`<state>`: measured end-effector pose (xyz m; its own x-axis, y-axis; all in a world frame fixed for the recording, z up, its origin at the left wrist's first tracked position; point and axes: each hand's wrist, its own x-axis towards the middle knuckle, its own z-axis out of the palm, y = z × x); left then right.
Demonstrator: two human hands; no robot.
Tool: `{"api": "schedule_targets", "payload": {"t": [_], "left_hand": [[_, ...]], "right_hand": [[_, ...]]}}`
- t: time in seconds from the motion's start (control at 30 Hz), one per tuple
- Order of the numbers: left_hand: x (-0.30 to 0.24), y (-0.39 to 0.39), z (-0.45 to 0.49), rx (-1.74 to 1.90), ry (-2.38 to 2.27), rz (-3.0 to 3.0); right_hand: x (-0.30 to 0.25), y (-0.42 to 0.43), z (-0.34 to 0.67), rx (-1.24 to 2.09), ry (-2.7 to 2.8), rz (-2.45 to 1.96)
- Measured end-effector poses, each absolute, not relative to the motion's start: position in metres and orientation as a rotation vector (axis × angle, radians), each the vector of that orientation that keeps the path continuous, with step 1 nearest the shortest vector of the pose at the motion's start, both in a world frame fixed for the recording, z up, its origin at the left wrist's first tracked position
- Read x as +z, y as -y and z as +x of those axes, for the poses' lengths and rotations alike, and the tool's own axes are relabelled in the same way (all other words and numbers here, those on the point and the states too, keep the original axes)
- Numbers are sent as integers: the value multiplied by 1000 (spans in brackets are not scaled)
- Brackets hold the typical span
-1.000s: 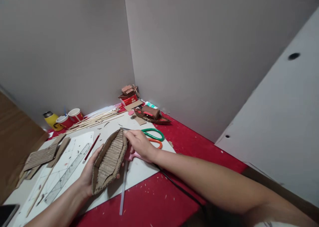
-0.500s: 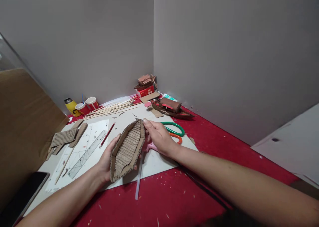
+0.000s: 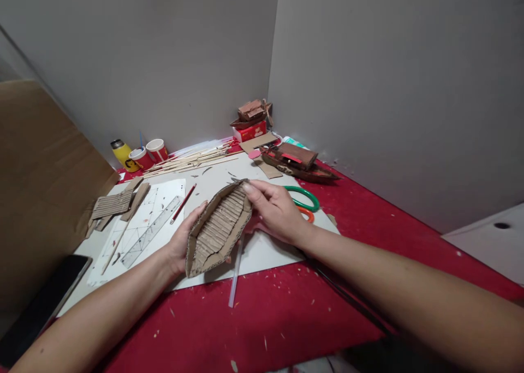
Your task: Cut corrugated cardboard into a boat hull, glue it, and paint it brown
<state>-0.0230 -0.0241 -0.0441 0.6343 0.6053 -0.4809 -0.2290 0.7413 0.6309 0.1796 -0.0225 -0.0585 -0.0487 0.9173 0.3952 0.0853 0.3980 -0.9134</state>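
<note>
A boat-shaped cardboard hull (image 3: 219, 223) with a corrugated floor and low walls is held tilted between my two hands. My left hand (image 3: 184, 239) grips its left side from below, most of its fingers hidden behind the hull. At the upper right end, my right hand (image 3: 278, 209) pinches the hull's tip with the thumb on the rim. Scissors with green (image 3: 305, 198) and orange handles lie partly behind my right hand. Under the hull, a translucent glue stick (image 3: 235, 277) lies across the edge of the white board (image 3: 278, 258).
On the left are a ruler (image 3: 151, 231), a red pencil (image 3: 183, 204), cardboard strips (image 3: 112, 205) and a phone (image 3: 49, 302). Thin wooden sticks (image 3: 192, 160), paper cups (image 3: 156, 150) and a yellow bottle (image 3: 124, 155) stand or lie farther back. Two finished-looking model boats (image 3: 301, 163) are at the back right.
The view has shifted, so the table items appear farther right and higher. Both hands keep their hold on the cardboard hull, which looks tilted slightly more to the right.
</note>
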Motion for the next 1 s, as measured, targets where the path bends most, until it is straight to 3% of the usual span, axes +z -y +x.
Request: {"api": "schedule_targets", "payload": {"t": [0.5, 0.67, 0.77, 0.87, 1.0], "left_hand": [[-33, 29, -24, 373, -834, 547], [-36, 16, -26, 716, -840, 581], [-34, 6, -29, 945, -757, 642], [-27, 2, -31, 1103, -690, 686], [-20, 4, -29, 1230, -702, 710]], "right_hand": [[-54, 27, 181, 857, 1630, -933], [-57, 25, 177, 1170, 1269, -910], [-52, 23, 176, 1184, 1040, -913], [-47, 22, 175, 1170, 972, -917], [-48, 27, 169, 1413, 980, -939]]}}
